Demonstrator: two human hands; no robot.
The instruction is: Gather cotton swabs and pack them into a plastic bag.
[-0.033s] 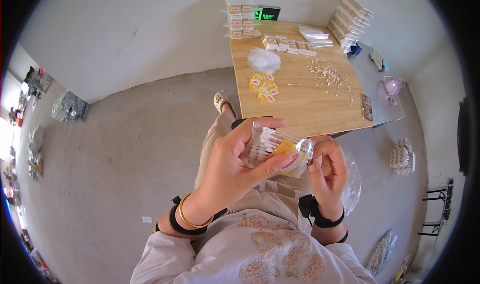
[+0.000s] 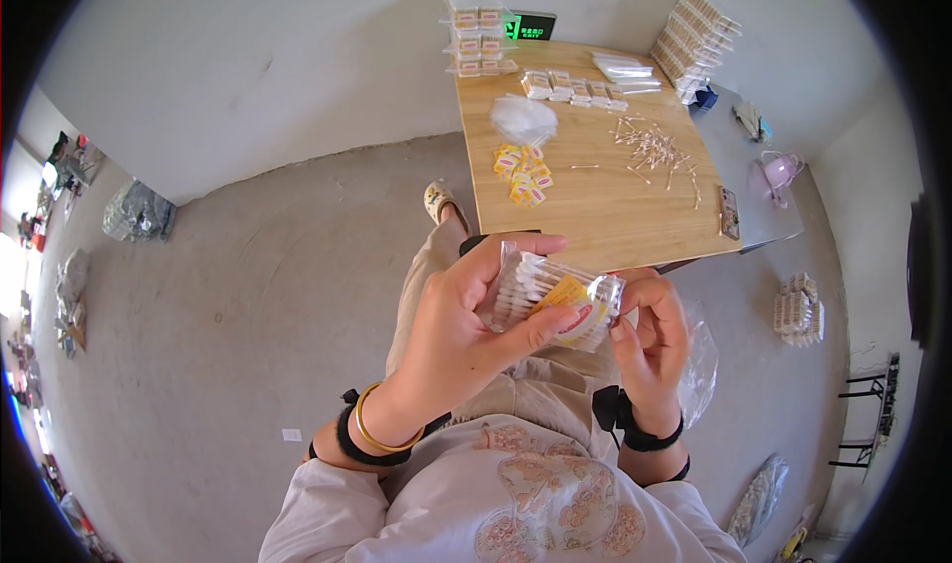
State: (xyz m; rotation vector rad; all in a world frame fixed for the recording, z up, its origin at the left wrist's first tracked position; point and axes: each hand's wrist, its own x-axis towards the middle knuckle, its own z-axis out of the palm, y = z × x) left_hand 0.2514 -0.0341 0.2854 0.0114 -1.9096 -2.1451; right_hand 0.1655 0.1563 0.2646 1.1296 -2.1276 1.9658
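Between my hands, above my lap, is a clear plastic bag of cotton swabs (image 2: 524, 287) with a yellow and white label card inside. My left hand (image 2: 466, 310) wraps around the bag from the left, its thumb across the front over the label. At the bag's right end, my right hand (image 2: 650, 335) pinches the plastic between thumb and curled fingers. Beyond the hands, the wooden table (image 2: 585, 226) carries a pile of yellow label cards (image 2: 523, 173), a heap of clear plastic bags (image 2: 524, 121) and scattered loose cotton swabs (image 2: 659, 151).
Filled swab packs (image 2: 570, 89) line the table's back, beside flat plastic sleeves (image 2: 627, 70). Stacked packs (image 2: 479, 42) rise at the far left corner, a taller swab stack (image 2: 696, 42) at the far right. A phone (image 2: 729, 214) lies near the right edge. Swab bundles (image 2: 799, 310) sit lower right.
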